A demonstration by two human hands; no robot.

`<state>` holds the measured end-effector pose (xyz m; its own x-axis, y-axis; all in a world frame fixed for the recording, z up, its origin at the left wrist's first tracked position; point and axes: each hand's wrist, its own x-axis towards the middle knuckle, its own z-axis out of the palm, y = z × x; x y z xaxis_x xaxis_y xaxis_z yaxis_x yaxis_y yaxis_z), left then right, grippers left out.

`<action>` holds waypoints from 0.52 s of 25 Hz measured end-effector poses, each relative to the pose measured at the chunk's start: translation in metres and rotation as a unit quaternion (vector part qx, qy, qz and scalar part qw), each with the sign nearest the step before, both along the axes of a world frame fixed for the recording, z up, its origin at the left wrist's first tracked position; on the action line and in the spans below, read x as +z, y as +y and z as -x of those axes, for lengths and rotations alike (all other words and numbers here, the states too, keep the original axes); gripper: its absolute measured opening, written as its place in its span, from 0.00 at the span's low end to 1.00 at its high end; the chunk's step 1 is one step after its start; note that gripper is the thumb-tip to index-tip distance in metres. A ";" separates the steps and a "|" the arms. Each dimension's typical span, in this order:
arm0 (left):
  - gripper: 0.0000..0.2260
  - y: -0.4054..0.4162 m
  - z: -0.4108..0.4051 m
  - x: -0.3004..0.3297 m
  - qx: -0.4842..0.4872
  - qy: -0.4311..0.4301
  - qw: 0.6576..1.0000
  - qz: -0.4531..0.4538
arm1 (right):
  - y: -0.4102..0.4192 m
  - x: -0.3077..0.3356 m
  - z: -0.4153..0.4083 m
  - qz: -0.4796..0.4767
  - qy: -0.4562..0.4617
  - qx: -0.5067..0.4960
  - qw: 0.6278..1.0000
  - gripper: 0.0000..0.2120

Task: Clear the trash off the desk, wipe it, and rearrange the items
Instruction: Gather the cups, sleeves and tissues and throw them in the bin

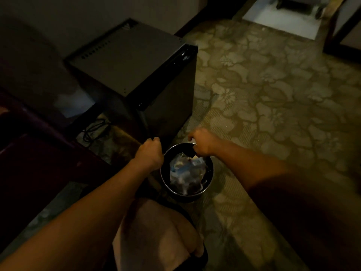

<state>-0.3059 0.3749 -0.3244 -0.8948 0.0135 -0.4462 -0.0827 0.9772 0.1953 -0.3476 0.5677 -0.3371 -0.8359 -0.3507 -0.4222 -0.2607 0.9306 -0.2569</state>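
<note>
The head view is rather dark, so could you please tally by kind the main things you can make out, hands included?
Hands: 2, left hand and right hand, both at the bin's rim
Round black trash bin holding crumpled trash: 1
Black mini fridge: 1
Black cable on the floor: 1
Total: 5

bin [209,184] on carpet [273,94] | trash [185,173] in bin | fridge [136,65] behind bin
</note>
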 end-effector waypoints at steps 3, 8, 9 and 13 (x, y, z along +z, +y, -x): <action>0.22 0.005 -0.001 0.040 -0.036 0.042 0.998 0.008 | -0.001 0.040 0.011 0.015 0.050 -0.002 0.999 0.19; 0.25 0.000 -0.007 0.107 -0.103 0.160 0.978 0.084 | -0.009 0.121 0.011 -0.015 0.114 0.041 0.993 0.27; 0.26 -0.002 -0.009 0.120 -0.114 0.168 0.974 0.099 | -0.012 0.138 0.009 -0.034 0.126 0.058 0.990 0.28; 0.30 -0.014 -0.016 0.172 -0.113 0.187 0.966 0.134 | -0.025 0.200 0.000 -0.064 0.161 0.084 0.981 0.33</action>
<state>-0.2894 0.3607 -0.1520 -0.9819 0.1568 -0.1062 0.1668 0.9816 -0.0930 -0.3480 0.5431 -0.1376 -0.8676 -0.4569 -0.1962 -0.4624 0.8865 -0.0195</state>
